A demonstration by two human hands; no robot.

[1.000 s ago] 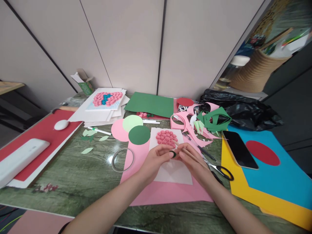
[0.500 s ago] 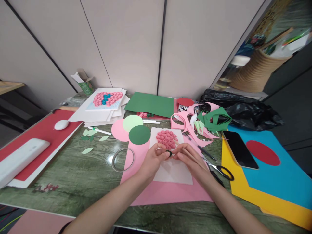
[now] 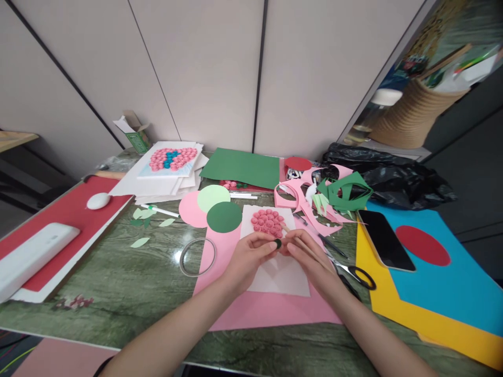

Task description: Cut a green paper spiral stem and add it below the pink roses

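Note:
My left hand (image 3: pixel 251 254) pinches a small dark green rolled paper coil (image 3: pixel 278 243) between thumb and fingertips. Close beside it is my right hand (image 3: pixel 304 251), its fingers closed around a thin tan stick (image 3: pixel 300 240) that slants up to the left; fingertips are near the coil, and I cannot tell whether they touch it. Under both hands lies a white sheet (image 3: pixel 281 280), with a cluster of pink rolled paper flowers (image 3: pixel 267 221) on its upper part. The sheet rests on larger pink paper (image 3: pixel 231 314). My hands hide part of the sheet.
Left of the hands are a roll of tape (image 3: pixel 182 259), a dark green circle (image 3: pixel 224 217) and cut leaves (image 3: pixel 140 242). Scissors (image 3: pixel 359 276), a pen (image 3: pixel 334 246) and a phone (image 3: pixel 387 240) lie right. Paper scraps (image 3: pixel 346 193) and a finished flower picture (image 3: pixel 173 159) are behind.
The green coil has turned and shifted slightly right in my left fingers, now looking like a solid disc. The tan stick in my right hand shows more clearly.

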